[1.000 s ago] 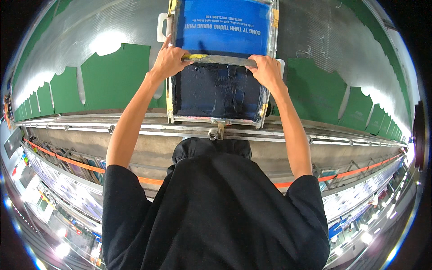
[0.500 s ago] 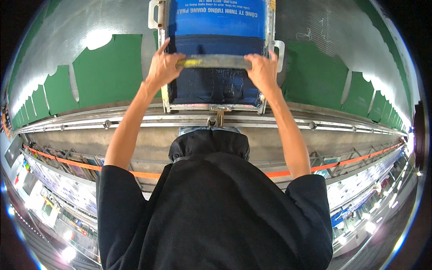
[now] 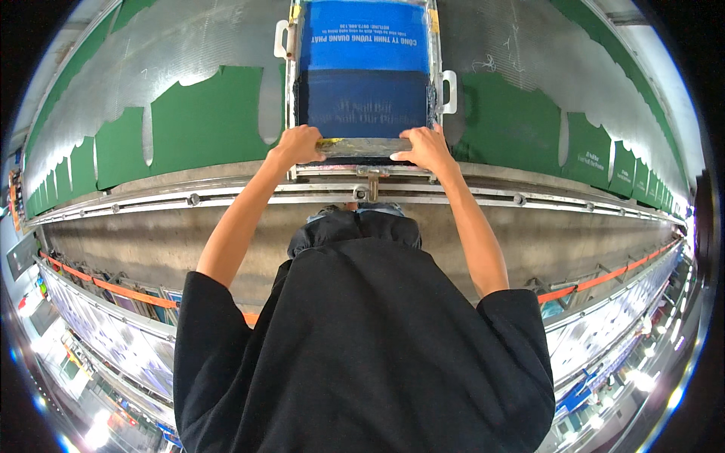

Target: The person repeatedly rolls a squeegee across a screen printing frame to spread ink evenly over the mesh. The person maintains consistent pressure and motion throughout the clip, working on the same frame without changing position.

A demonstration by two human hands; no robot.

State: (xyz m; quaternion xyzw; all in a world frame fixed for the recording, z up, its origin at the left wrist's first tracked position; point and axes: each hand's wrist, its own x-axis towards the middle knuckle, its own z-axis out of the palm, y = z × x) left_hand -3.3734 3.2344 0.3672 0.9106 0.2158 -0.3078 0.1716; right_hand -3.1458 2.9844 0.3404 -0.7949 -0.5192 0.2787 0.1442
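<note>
Both hands grip a long squeegee [image 3: 361, 148] with a worn grey bar and a yellow patch near its left end. My left hand [image 3: 300, 143] is closed round that end, and my right hand [image 3: 427, 146] is closed round the other. The squeegee lies across the near end of a screen-printing frame [image 3: 293, 98]. Inside the frame, the mesh [image 3: 364, 45] is bright blue at the far part. A darker navy band [image 3: 355, 98] with faint lettering shows just beyond the squeegee. Dark ink sits along the near edge, partly hidden by the bar and my fingers.
White handles [image 3: 449, 92] stick out from the frame's sides. Green fabric pieces [image 3: 204, 121] lie along the grey table [image 3: 521, 38] on both sides. A metal rail [image 3: 264, 198] with a clamp [image 3: 372, 189] runs along the near edge. Behind me stretches an orange bar [image 3: 136, 290].
Both hands have drawn the squeegee toward me, from mid-screen to the frame's near end. Faint lettering now shows in the navy band it passed over. The view has shifted slightly.
</note>
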